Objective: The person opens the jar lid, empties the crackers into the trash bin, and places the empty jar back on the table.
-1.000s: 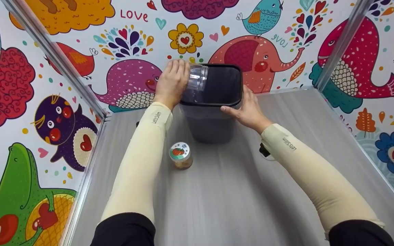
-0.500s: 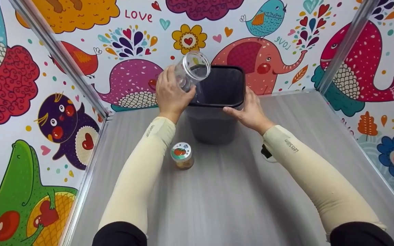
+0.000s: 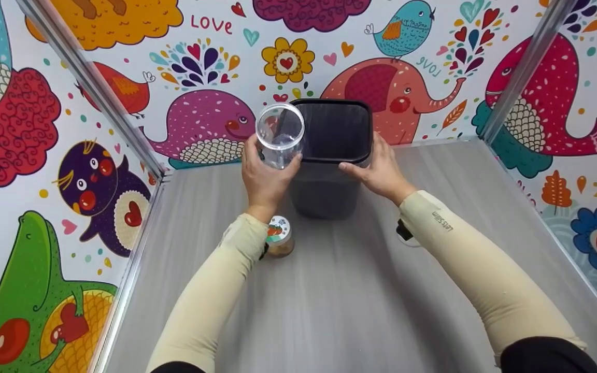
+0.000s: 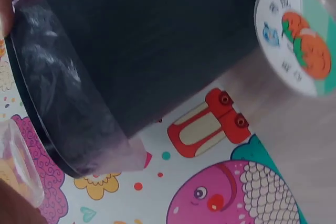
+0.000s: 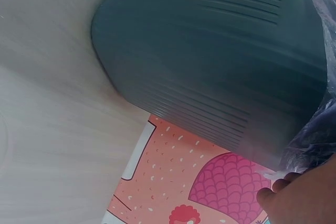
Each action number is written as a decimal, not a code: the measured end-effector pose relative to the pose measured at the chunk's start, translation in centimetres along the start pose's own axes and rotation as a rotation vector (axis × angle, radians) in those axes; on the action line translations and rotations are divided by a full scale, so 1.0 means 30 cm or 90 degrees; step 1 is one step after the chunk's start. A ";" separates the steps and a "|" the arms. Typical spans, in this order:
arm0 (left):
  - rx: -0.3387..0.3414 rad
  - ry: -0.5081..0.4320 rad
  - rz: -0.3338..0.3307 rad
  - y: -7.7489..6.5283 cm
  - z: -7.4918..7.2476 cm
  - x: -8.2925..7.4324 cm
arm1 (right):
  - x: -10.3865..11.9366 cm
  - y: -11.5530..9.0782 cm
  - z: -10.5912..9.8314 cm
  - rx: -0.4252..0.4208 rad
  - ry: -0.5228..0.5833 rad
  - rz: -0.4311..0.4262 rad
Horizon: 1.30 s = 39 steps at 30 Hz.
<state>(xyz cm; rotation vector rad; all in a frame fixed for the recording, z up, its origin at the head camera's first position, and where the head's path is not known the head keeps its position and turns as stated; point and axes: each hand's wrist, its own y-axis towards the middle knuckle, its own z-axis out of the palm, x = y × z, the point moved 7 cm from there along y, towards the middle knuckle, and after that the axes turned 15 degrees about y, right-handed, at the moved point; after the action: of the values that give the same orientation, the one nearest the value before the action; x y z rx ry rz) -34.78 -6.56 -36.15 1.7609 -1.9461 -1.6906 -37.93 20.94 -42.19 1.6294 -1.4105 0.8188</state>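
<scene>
My left hand grips a clear plastic jar around its lower part, mouth up, beside the bin's left rim. No lid is on it. The dark grey trash bin stands upright, a thin plastic liner folded over its rim. My right hand holds the bin's front right corner, thumb on the front and fingers along the side. Under my left wrist, a lidded jar stands on the table, partly hidden by the wrist; its label shows orange fruit in the left wrist view.
Patterned walls close off the back and both sides, with metal corner posts. A round clear edge shows on the grey table, partly hidden under my right wrist.
The clear jar was tipped over the bin's opening; my left hand has turned it upright and brought it left and nearer. My right hand stays on the bin.
</scene>
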 end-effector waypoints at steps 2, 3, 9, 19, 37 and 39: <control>-0.008 -0.022 -0.007 -0.037 -0.002 -0.002 | 0.001 0.001 -0.003 -0.003 -0.001 -0.005; -0.009 -0.033 -0.011 -0.058 -0.001 -0.004 | 0.001 0.001 -0.005 -0.006 -0.004 -0.007; 0.003 -0.076 -0.036 -0.208 0.025 0.003 | 0.006 0.001 0.000 -0.009 -0.006 -0.013; 0.060 -0.096 -0.008 -0.467 0.109 0.023 | 0.013 0.001 -0.005 -0.009 -0.021 -0.012; 0.294 -0.011 -0.078 -0.775 0.309 0.101 | 0.014 0.004 0.000 -0.014 -0.017 -0.041; 0.318 -0.020 -0.090 -0.787 0.327 0.102 | 0.014 0.003 0.000 -0.015 -0.017 -0.044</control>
<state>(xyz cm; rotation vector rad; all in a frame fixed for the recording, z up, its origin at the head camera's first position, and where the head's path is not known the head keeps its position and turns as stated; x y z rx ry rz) -25.66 3.03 -58.24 2.0707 -2.4768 -1.3455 -37.96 20.74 -41.82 1.6677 -1.3702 0.7405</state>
